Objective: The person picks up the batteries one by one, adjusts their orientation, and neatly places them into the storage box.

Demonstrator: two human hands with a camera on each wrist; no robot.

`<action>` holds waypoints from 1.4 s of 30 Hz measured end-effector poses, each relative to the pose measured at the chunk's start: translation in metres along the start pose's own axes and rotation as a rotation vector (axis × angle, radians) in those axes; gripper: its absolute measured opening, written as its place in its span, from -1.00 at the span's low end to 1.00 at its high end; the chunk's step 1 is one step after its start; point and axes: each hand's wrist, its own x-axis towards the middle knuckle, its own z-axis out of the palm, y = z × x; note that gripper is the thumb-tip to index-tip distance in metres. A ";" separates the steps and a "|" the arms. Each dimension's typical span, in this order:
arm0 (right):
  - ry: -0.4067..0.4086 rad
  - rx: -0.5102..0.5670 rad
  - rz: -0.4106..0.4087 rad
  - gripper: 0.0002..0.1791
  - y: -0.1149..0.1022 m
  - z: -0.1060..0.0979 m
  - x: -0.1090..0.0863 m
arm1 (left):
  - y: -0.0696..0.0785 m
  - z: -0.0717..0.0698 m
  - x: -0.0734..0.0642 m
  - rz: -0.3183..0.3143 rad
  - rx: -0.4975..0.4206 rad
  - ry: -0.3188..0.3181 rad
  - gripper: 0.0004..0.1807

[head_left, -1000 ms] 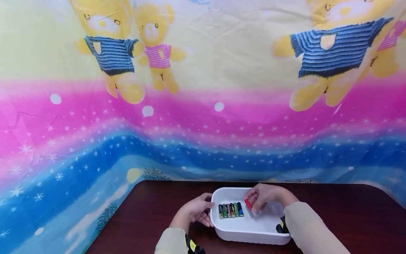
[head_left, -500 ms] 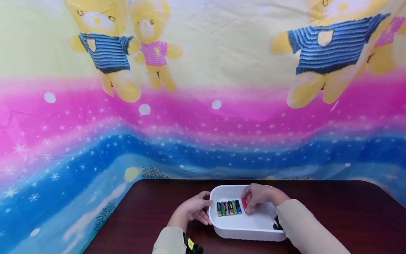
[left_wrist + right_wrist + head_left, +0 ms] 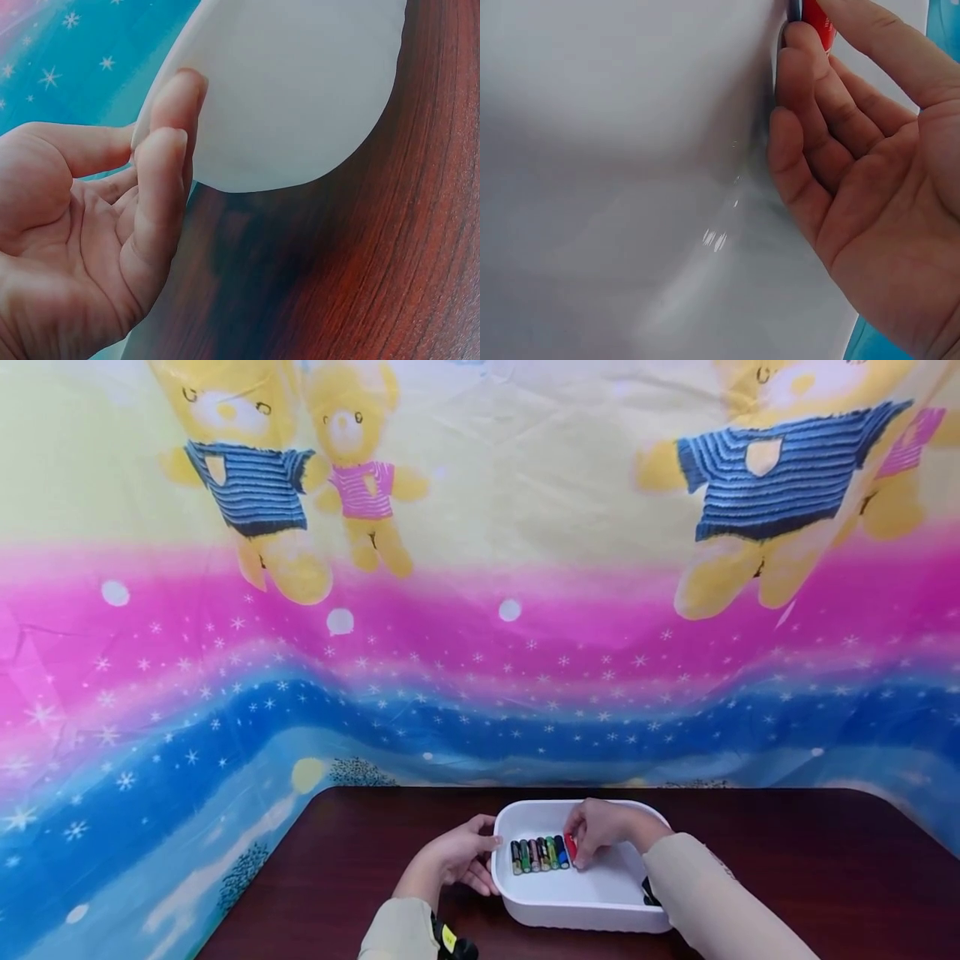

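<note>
A white plastic tub (image 3: 581, 918) stands on the table. Along its left side my left hand (image 3: 459, 860) holds the wall, thumb at the rim and fingers against the outside. The left wrist view shows those fingers (image 3: 161, 180) pressed to the tub wall. Inside the tub my right hand (image 3: 603, 828) pinches a red battery (image 3: 571, 848) between thumb and fingers, close beside the right end of a row of batteries (image 3: 539, 854). These lie side by side in several colours, the rightmost blue and black. In the right wrist view only part of the red battery (image 3: 820, 28) shows past the fingers.
The dark reddish-brown table (image 3: 360, 860) extends to both sides of the tub. A cloth backdrop (image 3: 480, 677) printed with bears and snowflakes hangs behind it. Black wrist straps (image 3: 453, 941) sit at the cuffs of the light sleeves.
My right hand has moved left with the red battery, bringing it from a gap away to right beside the row. The left hand keeps its hold on the tub.
</note>
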 end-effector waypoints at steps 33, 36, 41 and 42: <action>-0.021 -0.051 0.025 -0.65 -0.010 -0.011 -0.001 | 0.004 0.001 0.004 0.040 -0.014 0.014 -0.48; -0.052 -0.041 0.050 -0.65 -0.013 -0.013 -0.004 | 0.002 0.002 0.002 0.034 -0.013 0.015 -0.47; -0.140 0.000 0.070 -0.59 -0.017 -0.015 -0.008 | -0.004 0.002 -0.001 0.033 -0.008 0.016 -0.47; -0.153 -0.002 0.069 -0.58 -0.018 -0.016 -0.008 | -0.004 0.002 -0.002 0.038 -0.007 0.015 -0.48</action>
